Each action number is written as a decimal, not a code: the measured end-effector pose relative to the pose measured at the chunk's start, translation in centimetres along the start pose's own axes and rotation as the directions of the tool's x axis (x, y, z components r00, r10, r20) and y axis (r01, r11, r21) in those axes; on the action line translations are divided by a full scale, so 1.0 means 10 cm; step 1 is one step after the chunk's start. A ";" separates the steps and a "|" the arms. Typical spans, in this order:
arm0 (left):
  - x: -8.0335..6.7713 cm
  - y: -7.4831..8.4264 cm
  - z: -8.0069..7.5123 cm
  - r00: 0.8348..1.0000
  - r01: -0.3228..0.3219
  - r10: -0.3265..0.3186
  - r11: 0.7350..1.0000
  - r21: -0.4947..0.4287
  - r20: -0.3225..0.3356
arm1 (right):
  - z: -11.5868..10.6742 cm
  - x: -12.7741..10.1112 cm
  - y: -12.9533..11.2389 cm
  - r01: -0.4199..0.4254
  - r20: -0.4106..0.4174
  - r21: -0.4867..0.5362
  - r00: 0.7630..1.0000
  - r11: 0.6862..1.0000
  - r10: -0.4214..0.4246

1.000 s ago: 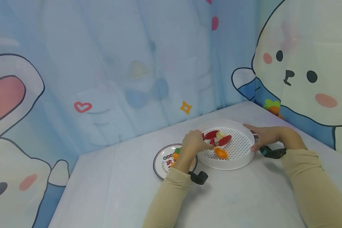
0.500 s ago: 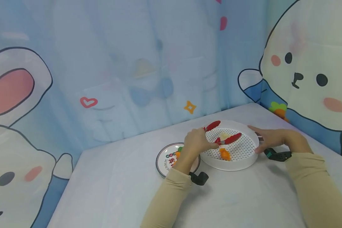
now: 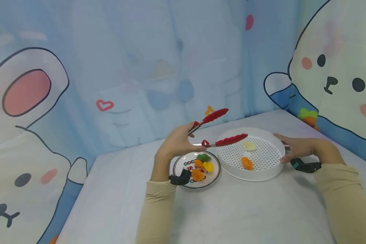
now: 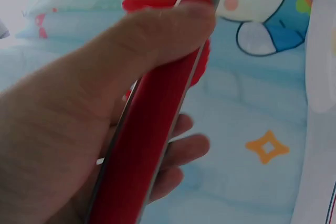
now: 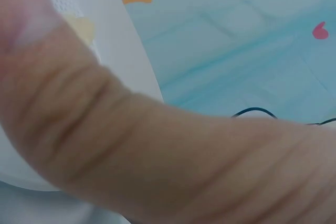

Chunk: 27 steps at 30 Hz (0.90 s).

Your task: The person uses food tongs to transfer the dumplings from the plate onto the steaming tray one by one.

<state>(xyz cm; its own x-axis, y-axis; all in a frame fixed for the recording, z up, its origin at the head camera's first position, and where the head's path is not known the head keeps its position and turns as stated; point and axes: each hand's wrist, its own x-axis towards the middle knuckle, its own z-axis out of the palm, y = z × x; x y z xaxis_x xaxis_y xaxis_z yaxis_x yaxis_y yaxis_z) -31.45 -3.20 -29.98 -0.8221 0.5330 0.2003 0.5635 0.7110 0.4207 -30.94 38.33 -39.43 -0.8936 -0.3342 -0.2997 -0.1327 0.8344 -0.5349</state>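
L hand (image 3: 177, 144) mid-frame, fingers curled round red tongs (image 3: 221, 140), tips apart, nothing held. R hand (image 3: 296, 149) right of centre, fingers straight against white perforated tray (image 3: 228, 166) rim.

I see bare white tabletop (image 3: 238, 210) open in front, between the two sleeves. The small round patterned plate (image 3: 179, 165) and the white perforated round tray (image 3: 263, 169) sit just beside each other, with no passable gap between them. The red-tipped metal tongs (image 3: 222, 140), spread wide, are raised over the plate and the tray's left rim. The right hand (image 3: 302, 149) blocks the tray's right rim. The cartoon-printed blue curtain (image 3: 158, 84) closes off the rear and right.
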 end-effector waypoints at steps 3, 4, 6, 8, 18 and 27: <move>-0.13 -0.19 -0.15 0.995 -0.032 0.033 0.999 -0.016 0.094 | 0.01 0.00 0.03 0.012 -0.008 0.004 1.000 1.000 -0.012; -0.18 -0.24 -0.20 0.993 -0.021 0.023 1.000 -0.023 0.115 | 0.02 0.00 0.04 0.012 -0.010 0.004 1.000 1.000 -0.012; -0.29 -0.32 -0.29 0.986 0.038 -0.033 0.999 -0.024 0.163 | 0.03 0.01 0.05 0.016 -0.008 0.009 1.000 1.000 -0.016; -0.40 -0.38 -0.36 0.970 0.115 -0.122 0.992 0.045 0.209 | 0.04 0.02 0.05 0.010 -0.010 0.009 1.000 1.000 -0.009; -0.65 -0.39 -0.54 0.892 0.296 -0.352 0.929 0.224 0.282 | 0.00 0.00 0.03 0.011 -0.014 -0.011 1.000 1.000 -0.012; -0.54 -0.29 -0.38 0.854 0.323 -0.396 0.912 0.253 0.338 | 0.02 0.00 0.03 -0.005 -0.006 -0.007 1.000 1.000 0.005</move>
<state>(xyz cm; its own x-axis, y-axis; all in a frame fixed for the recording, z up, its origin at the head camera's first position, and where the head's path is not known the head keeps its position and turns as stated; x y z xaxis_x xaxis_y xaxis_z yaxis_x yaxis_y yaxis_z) -28.96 -9.86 -28.93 -0.8974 0.3281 -0.2949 0.2688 0.9367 0.2243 -30.88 38.48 -39.76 -0.8968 -0.3274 -0.2977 -0.1312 0.8393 -0.5277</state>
